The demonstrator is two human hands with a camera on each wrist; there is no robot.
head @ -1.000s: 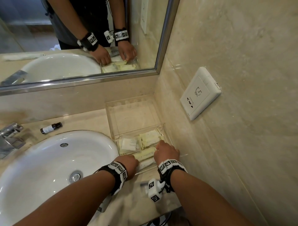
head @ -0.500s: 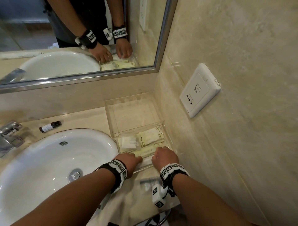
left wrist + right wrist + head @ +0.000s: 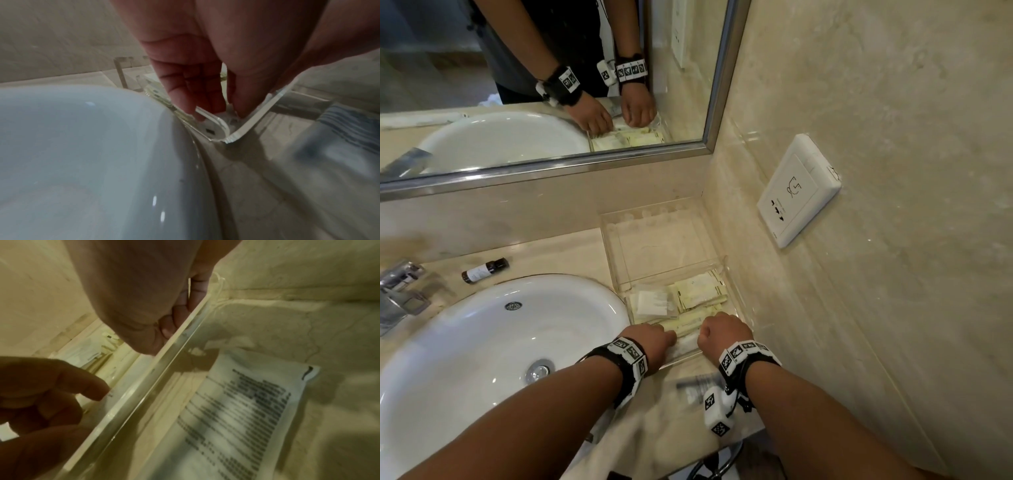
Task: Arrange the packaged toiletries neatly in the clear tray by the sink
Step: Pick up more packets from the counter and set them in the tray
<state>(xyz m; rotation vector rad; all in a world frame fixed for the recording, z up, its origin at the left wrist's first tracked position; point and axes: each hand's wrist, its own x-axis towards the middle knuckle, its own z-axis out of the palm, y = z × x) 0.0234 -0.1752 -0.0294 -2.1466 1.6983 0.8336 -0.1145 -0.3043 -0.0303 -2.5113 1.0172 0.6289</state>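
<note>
Left hand [image 3: 650,342]: fingers straight, tips pressing a long white packet [image 3: 686,342] in the near-left corner of the clear tray [image 3: 661,246].
Right hand [image 3: 726,334]: clenched inside the near wall; cannot tell whether it grasps anything.
Packets [image 3: 698,291]: flat, near compartment.
Tray: on desk [image 3: 558,253], between sink [image 3: 465,359] and wall [image 3: 859,308].
Printed sachet [image 3: 236,410]: on desk, outside the tray.

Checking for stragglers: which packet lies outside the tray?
The printed sachet on the counter, just outside the clear tray; the other packets lie inside.

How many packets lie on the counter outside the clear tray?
1: a printed packet lies flat on the counter just outside the tray's near wall. Others may be hidden from view.
</note>
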